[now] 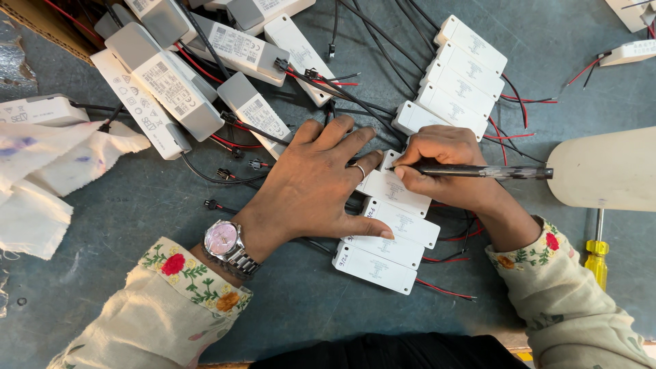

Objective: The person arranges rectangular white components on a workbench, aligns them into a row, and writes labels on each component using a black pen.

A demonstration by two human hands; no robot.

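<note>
My left hand (316,181) lies flat, fingers spread, on a row of white rectangular power units (391,229) with red and black wires, pressing them against the grey table. It wears a ring and a wristwatch (229,244). My right hand (447,167) grips a black pen (478,171), whose tip touches the top of a white unit (391,184) just beyond my left fingertips. Handwritten marks show on the left ends of the lower units.
More white units (459,75) sit in a row at the upper right, and a pile of white and grey units (184,75) with tangled wires lies at the upper left. A stained white cloth (48,178) is at left; a yellow-handled screwdriver (596,256) and a cream rounded object (605,169) at right.
</note>
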